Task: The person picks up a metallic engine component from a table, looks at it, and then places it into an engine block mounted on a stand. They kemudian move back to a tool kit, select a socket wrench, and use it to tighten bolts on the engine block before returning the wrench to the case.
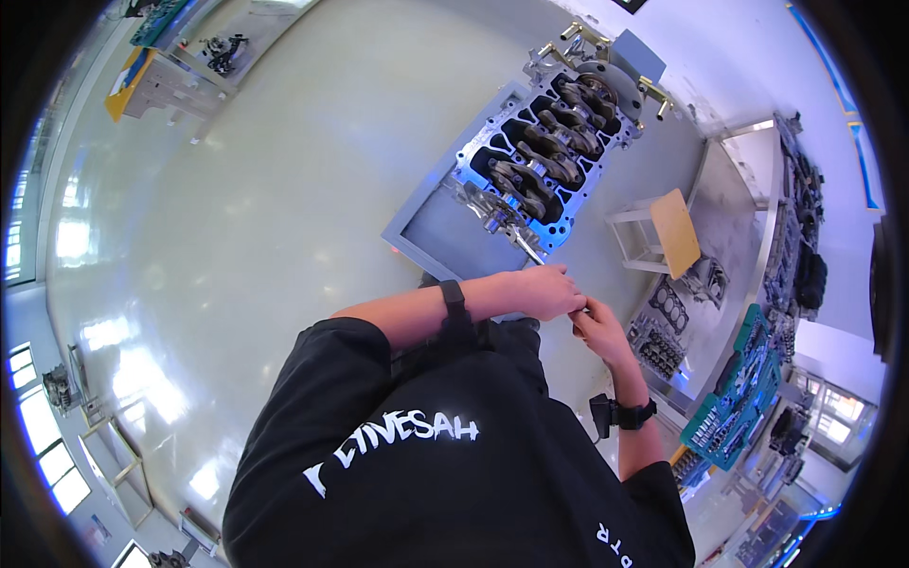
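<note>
An engine block (543,153), its crankshaft (554,135) exposed, is mounted above a grey metal tray. My left hand (552,292) is closed around a shiny metal wrench-like tool (529,250); its far end reaches the block's near end, beside the crankshaft nose (501,216). Fingers hide part of the handle, and the exact kind of tool cannot be told. Just right of and below it, my right hand (602,330) touches my left hand, its fingers curled at what looks like the handle's near end.
The tray's grey frame (419,213) lies below the block. To the right are a wooden-topped stool (675,234), a bench holding engine parts (660,341) and a green socket set case (738,390). Another yellow-edged table (170,89) stands far left.
</note>
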